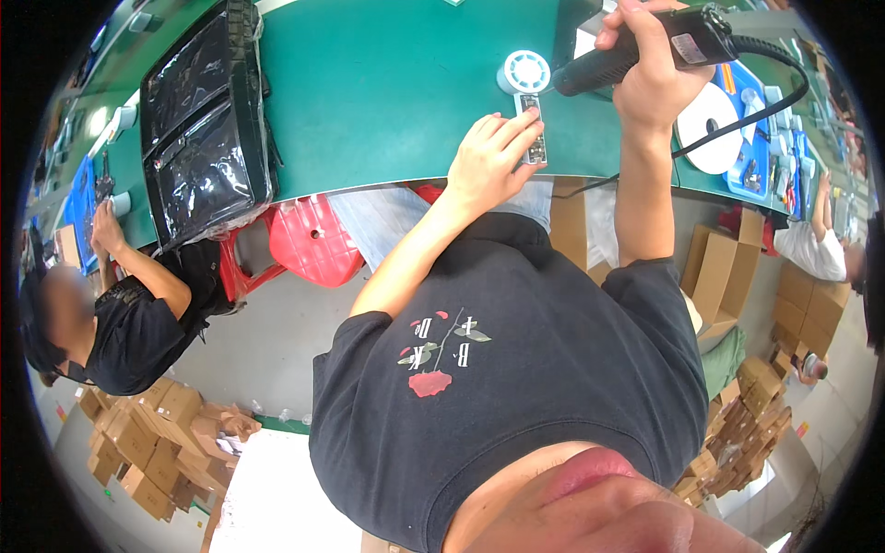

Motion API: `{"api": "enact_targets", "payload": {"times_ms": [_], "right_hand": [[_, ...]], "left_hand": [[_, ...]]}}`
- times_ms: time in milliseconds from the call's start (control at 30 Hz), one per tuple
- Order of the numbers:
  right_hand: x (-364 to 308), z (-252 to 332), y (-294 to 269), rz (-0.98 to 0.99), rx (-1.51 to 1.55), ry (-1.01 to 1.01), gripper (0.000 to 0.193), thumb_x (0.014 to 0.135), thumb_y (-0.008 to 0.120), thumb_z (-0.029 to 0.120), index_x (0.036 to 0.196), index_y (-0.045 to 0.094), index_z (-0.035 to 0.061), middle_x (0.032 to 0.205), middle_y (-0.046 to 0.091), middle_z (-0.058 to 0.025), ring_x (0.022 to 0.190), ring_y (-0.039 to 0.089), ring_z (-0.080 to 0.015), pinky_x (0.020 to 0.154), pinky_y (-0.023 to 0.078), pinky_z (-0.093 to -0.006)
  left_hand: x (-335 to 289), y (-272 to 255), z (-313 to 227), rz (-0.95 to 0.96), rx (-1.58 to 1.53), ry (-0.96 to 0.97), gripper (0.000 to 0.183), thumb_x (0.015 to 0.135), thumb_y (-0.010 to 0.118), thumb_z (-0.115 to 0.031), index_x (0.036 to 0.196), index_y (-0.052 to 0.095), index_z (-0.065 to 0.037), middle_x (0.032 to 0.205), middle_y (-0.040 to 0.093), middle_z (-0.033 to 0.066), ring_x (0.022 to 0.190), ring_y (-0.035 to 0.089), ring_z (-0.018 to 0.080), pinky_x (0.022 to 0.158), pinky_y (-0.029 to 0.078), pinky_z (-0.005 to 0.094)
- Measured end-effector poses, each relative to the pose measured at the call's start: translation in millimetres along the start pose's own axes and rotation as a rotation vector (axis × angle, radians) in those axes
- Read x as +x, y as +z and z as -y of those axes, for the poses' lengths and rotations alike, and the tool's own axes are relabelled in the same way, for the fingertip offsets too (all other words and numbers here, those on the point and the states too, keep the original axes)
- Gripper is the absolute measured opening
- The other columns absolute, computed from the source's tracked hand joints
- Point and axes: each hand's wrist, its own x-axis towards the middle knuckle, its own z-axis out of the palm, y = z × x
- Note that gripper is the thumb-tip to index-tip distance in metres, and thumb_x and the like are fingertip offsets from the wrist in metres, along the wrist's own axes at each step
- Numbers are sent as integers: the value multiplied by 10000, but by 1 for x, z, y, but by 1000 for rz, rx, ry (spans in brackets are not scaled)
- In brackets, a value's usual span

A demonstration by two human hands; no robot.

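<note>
A small light-blue handheld fan (pixel 526 72) lies on the green table (pixel 396 92), its round head pointing away from me. The inside of its handle shows a dark circuit board. My left hand (pixel 493 161) holds the handle down, with fingers across the board and the thumb at its near end. In my right hand (pixel 656 78) is a black electric screwdriver (pixel 595 72), gripped round its body and tilted toward the left. Its tip reaches the handle just below the fan head; whether it touches a screw is too small to tell.
The screwdriver's black cord (pixel 784 101) loops down at the right, past a white disc (pixel 708 129) and a blue tray (pixel 758 161) of parts. A black plastic-wrapped crate (pixel 203 120) stands at the left. Beyond it a co-worker (pixel 138 323) sits. Red stool (pixel 313 241) below the table.
</note>
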Motion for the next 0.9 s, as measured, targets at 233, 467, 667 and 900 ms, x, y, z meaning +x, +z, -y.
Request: {"api": "enact_targets", "payload": {"times_ms": [233,467,667,900], "right_hand": [[-1,-7,-5,12,23,-22,83,920,663,0,916,582,20,720,638,-111,533,603,-164,517,511,-269],[-1,-2,1,13,18,12,98,916,666,-9,923,575,25,718,632,-114,538,601,-167,527,514,-267],[-1,-1,-2,52,51,7,120,914,667,-20,957,567,30,746,637,-117,550,602,-163,530,515,-268],[-2,-17,-4,39,46,-83,151,916,672,-24,976,544,28,729,619,-101,537,585,-153,521,505,-261]], "left_hand": [[0,1,1,1,0,-3,524,766,841,-229,1233,679,-55,1368,647,80,1043,643,302,1010,512,467],[-1,2,2,-9,5,-5,589,731,883,-246,1258,691,-67,1364,659,72,1031,643,320,990,531,441],[1,0,-1,9,-10,-30,531,754,847,-214,1234,681,-59,1353,655,82,1058,642,313,995,517,464],[2,0,-1,18,-22,-30,538,746,850,-203,1235,680,-55,1358,653,77,1041,637,309,988,515,461]]}}
